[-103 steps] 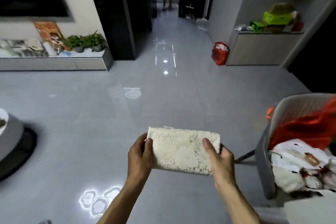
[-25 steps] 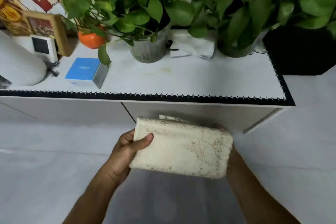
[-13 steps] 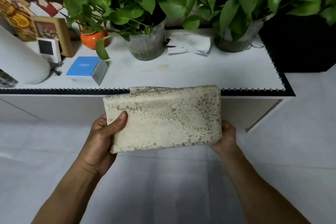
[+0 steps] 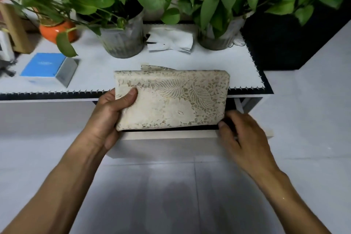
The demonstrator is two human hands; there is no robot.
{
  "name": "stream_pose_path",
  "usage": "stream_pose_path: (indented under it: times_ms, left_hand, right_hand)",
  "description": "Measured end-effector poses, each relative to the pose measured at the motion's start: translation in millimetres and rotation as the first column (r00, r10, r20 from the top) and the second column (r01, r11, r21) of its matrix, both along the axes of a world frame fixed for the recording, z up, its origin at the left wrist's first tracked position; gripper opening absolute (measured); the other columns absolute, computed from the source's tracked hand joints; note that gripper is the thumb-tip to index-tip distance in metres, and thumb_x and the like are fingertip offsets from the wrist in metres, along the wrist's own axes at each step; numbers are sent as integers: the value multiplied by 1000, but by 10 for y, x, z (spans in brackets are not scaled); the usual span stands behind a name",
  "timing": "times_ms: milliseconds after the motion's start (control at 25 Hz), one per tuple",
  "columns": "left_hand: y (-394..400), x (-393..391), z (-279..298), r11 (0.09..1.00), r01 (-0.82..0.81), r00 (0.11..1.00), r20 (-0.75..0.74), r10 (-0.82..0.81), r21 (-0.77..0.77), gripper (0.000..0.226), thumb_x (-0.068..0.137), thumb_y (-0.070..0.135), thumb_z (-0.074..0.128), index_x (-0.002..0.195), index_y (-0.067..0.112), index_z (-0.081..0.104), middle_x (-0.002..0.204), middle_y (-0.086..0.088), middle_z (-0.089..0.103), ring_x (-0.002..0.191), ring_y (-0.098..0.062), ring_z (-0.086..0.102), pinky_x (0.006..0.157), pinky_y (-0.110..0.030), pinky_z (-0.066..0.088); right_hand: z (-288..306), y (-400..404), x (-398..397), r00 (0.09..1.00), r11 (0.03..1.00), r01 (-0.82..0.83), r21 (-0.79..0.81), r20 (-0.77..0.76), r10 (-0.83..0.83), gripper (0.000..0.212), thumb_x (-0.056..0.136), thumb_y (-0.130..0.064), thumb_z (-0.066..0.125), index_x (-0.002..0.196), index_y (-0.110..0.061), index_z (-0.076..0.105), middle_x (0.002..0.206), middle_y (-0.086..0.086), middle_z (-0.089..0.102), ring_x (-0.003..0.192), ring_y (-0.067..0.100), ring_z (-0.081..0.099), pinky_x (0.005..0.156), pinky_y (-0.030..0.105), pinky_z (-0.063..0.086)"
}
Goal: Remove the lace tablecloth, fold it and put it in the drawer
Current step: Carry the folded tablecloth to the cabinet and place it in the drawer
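Tablecloth hides drawer interior (left hand gripping).

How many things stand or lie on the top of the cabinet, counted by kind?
Glass plant pots: 2
Orange pot: 1
Blue box: 1
White paper: 1
Total: 5, not counting blurred, cut-off things at the left edge.

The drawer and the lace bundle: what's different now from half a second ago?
The right hand let go of the folded lace tablecloth and pulled the drawer partly open. The left hand still holds the tablecloth, alone. The plants and blue box stayed put.
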State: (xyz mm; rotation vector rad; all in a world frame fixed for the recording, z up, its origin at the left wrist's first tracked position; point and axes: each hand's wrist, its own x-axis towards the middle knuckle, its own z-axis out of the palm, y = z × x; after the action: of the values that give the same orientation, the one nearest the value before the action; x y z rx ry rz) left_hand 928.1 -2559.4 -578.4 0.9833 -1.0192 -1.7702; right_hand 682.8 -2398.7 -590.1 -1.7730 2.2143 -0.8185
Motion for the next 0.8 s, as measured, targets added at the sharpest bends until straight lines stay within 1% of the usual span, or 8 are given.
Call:
stream_pose_path:
  times_ms: [120, 200, 240, 320, 400, 520, 640, 800]
  left_hand:
    - [-24, 3, -4, 998, 28, 999, 21, -29, 53, 31, 78, 17, 67, 107, 7, 72, 106, -12, 76, 96, -25, 73, 79, -37, 61]
    - [-65, 52, -9, 990, 90, 994, 54, -96, 113, 28, 76, 19, 69, 102, 8, 75, 104, -13, 76, 92, -25, 75, 73, -34, 61]
    - [-74, 67, -26, 979, 133, 986, 82, -146, 152, 26, 75, 19, 70, 98, 8, 76, 103, -13, 77, 89, -24, 75, 69, -31, 61]
    - [-47, 93, -104, 951, 195, 959, 155, -235, 238, 28, 72, 20, 72, 98, 7, 76, 102, -14, 77, 84, -23, 76, 65, -28, 60]
    - [16, 110, -229, 923, 219, 931, 215, -295, 318, 36, 73, 22, 72, 104, 4, 72, 104, -17, 76, 86, -25, 75, 66, -29, 61]
    - [110, 158, -469, 885, 182, 911, 265, -315, 428, 44, 80, 25, 70, 120, 7, 64, 111, -14, 74, 99, -27, 73, 81, -35, 61]
    - [167, 166, -733, 863, 148, 808, 445, -387, 483, 51, 93, 31, 63, 138, 11, 51, 136, -11, 61, 128, -28, 55, 112, -47, 39]
    - [176, 82, -874, 909, 155, 666, 638, -385, 386, 43, 95, 16, 61, 136, 8, 50, 134, -10, 59, 122, -26, 55, 110, -45, 41]
  right_hand:
    - [-68, 32, -27, 997, 975, 18, 223, -76, -1, 7, 98, -29, 46, 92, -28, 43, 73, -5, 64, 68, 18, 60, 57, 29, 29]
    - [-22, 167, -99, 977, 956, -1, 294, 204, -62, 28, 86, -37, 57, 112, -36, 46, 86, -16, 70, 80, 8, 65, 65, 24, 43]
    - [24, 182, -158, 875, 943, -54, 329, 470, -113, 53, 77, -41, 63, 126, -42, 44, 101, -19, 72, 93, 4, 66, 76, 26, 47]
    - [31, 73, -210, 484, 920, -215, 329, 854, -192, 71, 68, -39, 72, 135, -44, 47, 121, -14, 69, 107, 9, 67, 85, 35, 52]
    - [-112, -89, -150, 272, 897, -240, 371, 913, -305, 52, 75, -27, 75, 125, -26, 61, 109, -2, 76, 93, 17, 73, 72, 35, 57]
    - [-405, -323, -49, 353, 801, -96, 591, 773, -528, 26, 88, -12, 65, 114, -14, 65, 87, 3, 77, 73, 18, 72, 59, 32, 55]
    - [-575, -517, -92, 393, 766, -65, 639, 722, -569, 24, 90, -9, 64, 113, -13, 64, 86, 3, 75, 75, 19, 70, 60, 33, 54]
    - [-714, -710, -16, 573, 806, 16, 592, 655, -493, 38, 91, -7, 64, 128, -12, 55, 106, 6, 69, 91, 22, 69, 65, 36, 60]
